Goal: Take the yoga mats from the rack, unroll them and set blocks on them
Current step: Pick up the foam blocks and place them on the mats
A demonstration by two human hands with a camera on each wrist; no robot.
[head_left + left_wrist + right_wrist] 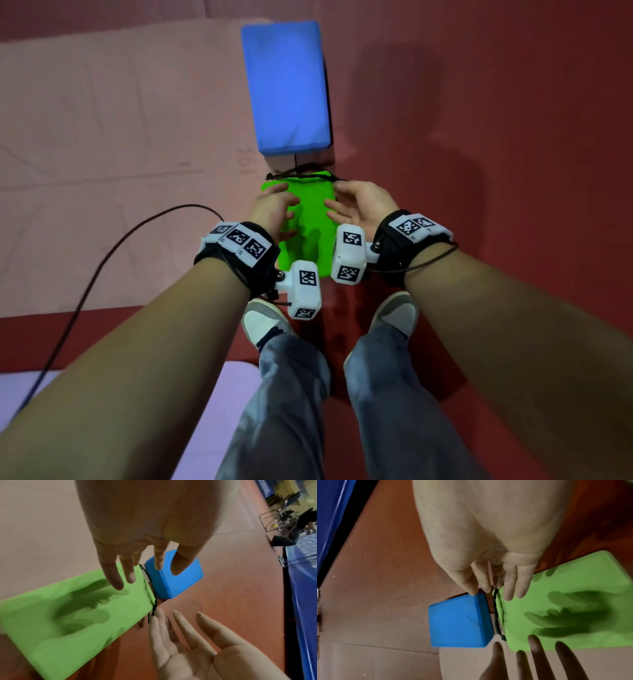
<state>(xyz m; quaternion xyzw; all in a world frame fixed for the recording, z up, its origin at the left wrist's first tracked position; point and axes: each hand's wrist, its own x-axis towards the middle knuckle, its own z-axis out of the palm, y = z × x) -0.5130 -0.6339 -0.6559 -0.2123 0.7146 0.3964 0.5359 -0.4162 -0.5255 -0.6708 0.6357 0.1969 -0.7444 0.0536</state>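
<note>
A green block [308, 219] lies flat at the right edge of the unrolled pink mat [102, 137], with a black cord [301, 174] along its far end. Just beyond it a blue block [286, 89] stands taller. My left hand [274, 210] and right hand [358, 207] hover over the green block's two long sides, fingers spread and holding nothing; their shadows fall on its top. In the left wrist view the left fingers [118, 577] hang above the green block [68, 618], the blue block [176, 580] behind. The right wrist view shows the right fingers [510, 588] near the cord [496, 615].
Red floor [496, 137] spreads to the right. A pale purple mat [212, 411] lies at the near left by my feet [263, 325]. A black cable [102, 260] runs across the pink mat. Blue padding [305, 601] and a person crouching by metal frames are far off.
</note>
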